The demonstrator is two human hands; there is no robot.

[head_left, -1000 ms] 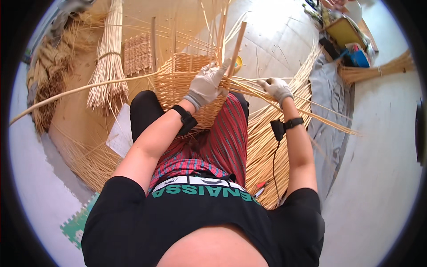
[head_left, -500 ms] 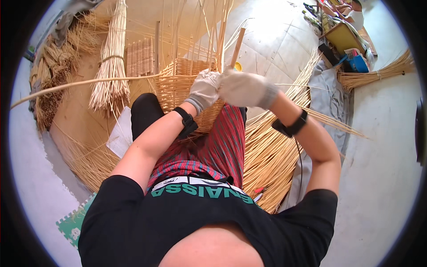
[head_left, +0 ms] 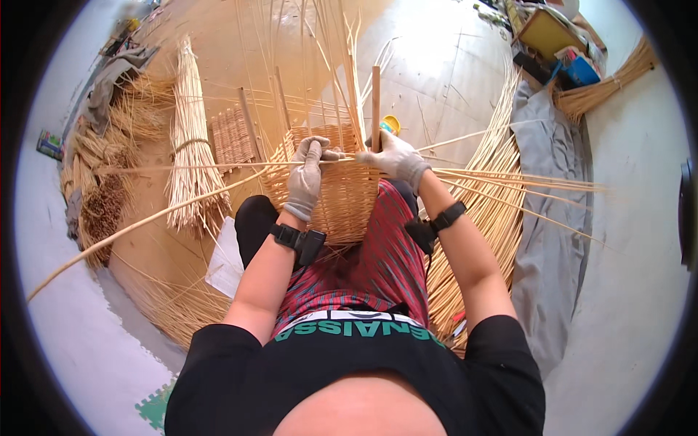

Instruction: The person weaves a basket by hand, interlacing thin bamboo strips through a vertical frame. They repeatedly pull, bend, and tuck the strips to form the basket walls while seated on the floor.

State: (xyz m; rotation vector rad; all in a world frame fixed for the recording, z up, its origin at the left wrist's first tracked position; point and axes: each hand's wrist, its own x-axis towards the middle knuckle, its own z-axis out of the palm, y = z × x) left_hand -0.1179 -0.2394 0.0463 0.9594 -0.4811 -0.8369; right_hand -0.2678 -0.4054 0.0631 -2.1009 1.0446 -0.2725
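A partly woven wicker basket (head_left: 340, 207) stands between my knees, with tall thin upright strands and flat wooden stakes (head_left: 376, 102) rising from its rim. My left hand (head_left: 305, 178), in a pale glove, is closed at the basket's near rim, thumb and fingers pinching a thin wicker strand (head_left: 342, 160). At the right corner, beside a wooden stake, my gloved right hand (head_left: 398, 156) pinches the same strand further along. A thicker cane (head_left: 138, 227) runs from the basket out to the lower left. Several loose strands (head_left: 523, 182) stick out to the right.
A tied bundle of pale strands (head_left: 190, 142) lies left, next to a flat woven panel (head_left: 233, 138). Darker bundles (head_left: 102, 167) lie further left. A long heap of strands (head_left: 480, 218) rests beside grey cloth (head_left: 545, 218) at right. A yellow round container (head_left: 391, 123) sits behind my right hand.
My hands, close together before with the right one blurred, are now apart along the near rim. A thin strand now stretches between them. The whole view has shifted slightly.
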